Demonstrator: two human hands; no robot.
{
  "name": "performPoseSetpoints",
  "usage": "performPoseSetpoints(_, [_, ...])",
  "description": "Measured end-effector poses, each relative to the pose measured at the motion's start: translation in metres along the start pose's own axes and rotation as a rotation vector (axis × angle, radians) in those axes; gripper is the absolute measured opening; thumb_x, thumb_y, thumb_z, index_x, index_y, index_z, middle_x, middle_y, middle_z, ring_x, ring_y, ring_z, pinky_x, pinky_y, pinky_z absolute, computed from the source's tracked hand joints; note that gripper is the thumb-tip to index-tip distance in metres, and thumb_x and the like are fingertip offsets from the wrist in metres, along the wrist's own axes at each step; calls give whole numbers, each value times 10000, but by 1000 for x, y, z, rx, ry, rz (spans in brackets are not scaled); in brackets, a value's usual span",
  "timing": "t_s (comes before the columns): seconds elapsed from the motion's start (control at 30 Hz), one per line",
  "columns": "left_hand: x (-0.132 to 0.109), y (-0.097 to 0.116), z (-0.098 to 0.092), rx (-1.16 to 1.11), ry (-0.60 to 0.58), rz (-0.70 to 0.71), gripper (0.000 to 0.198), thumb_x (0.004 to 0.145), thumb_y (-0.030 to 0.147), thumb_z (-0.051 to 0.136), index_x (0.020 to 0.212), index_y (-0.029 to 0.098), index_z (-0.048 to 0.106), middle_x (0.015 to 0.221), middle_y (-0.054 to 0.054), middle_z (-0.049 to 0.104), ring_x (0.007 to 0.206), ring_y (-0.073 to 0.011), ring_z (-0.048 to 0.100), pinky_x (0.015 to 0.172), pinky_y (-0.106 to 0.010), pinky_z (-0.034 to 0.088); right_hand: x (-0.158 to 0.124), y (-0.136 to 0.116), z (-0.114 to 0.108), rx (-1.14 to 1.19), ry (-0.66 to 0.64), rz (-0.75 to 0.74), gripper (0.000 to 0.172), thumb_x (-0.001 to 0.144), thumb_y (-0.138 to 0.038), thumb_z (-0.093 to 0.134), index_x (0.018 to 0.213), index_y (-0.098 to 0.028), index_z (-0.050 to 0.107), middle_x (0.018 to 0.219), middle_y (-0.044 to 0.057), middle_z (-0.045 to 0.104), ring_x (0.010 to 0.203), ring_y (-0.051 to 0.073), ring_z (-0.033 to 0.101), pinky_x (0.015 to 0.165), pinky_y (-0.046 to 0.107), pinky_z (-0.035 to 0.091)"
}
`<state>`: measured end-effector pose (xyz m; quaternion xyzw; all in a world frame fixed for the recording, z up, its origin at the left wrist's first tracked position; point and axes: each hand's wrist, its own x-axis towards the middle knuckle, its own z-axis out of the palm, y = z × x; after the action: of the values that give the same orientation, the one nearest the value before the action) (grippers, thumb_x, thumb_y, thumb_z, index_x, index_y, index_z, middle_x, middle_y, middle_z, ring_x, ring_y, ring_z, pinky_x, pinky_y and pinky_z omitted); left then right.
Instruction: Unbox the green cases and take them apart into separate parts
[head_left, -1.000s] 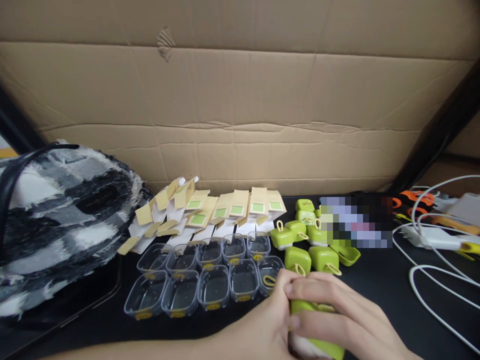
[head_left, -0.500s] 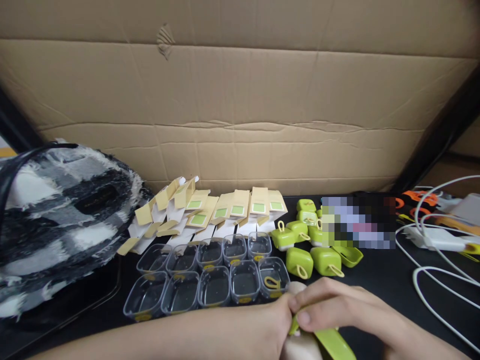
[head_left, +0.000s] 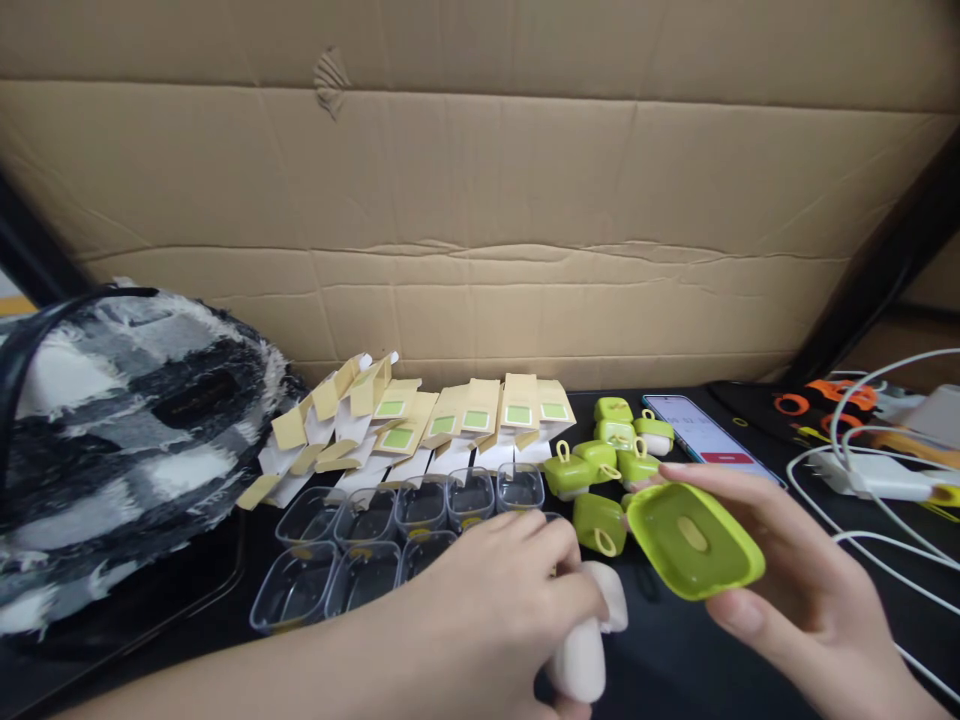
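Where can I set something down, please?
Bare black table shows between the white pieces and the right hand, below the green cover. Crowded: behind, with transparent containers, cartons and green cases; farther right, phone and white connector.

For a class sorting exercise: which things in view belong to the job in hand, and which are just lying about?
Likely part of the job:
pale piece in the left hand
green cover in the right hand
green cases
clear tubs
paper cartons

Probably just lying about:
phone
white adapter
checked shaggy bag
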<state>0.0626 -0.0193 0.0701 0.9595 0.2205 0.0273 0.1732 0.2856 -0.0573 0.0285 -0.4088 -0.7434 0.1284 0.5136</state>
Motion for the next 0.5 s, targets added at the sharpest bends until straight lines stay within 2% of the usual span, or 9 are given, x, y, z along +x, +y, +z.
performPoseSetpoints(0.07, [3, -5, 7, 107, -7, 53, 411, 705, 311, 653, 1086, 175, 584, 954, -60, 613, 833, -233, 530, 717, -316, 410, -2, 1, 1, 1, -34, 2, 421, 835, -456, 618, 1226, -325, 535, 1104, 32, 654, 954, 193, 696, 769, 177, 569])
performPoseSetpoints(0.17, [5, -8, 16, 209, -16, 98, 318, 695, 316, 671, 965, 161, 611, 857, -47, 643, 771, -221, 522, 671, -317, 401, -5, 2, 3, 17, -83, 9, 431, 834, -433, 627, 1239, -336, 516, 1119, 36, 648, 956, 196, 699, 767, 189, 571])
performPoseSetpoints(0.23, [5, -7, 20, 278, 27, 125, 240, 701, 310, 683, 888, 176, 613, 839, -38, 635, 755, -209, 519, 647, -310, 401, -6, 2, 4, 32, -104, 27, 429, 836, -415, 632, 1242, -350, 508, 1134, 27, 644, 966, 187, 696, 776, 175, 561])
performPoseSetpoints(0.37, [3, -4, 27, 414, 194, 127, 115, 747, 253, 643, 808, 168, 597, 826, -32, 599, 738, -193, 516, 617, -300, 406, -7, 1, 6, 72, -123, 72, 421, 849, -408, 620, 1250, -372, 497, 1169, 6, 630, 1013, 167, 675, 829, 141, 522])
performPoseSetpoints(0.5, [3, -2, 26, 421, 186, 98, 133, 768, 252, 620, 837, 139, 603, 833, -39, 614, 754, -204, 532, 651, -316, 434, -11, 3, 7, 90, -131, 65, 445, 851, -419, 613, 1270, -367, 472, 1206, -2, 596, 1068, 156, 639, 886, 128, 485])
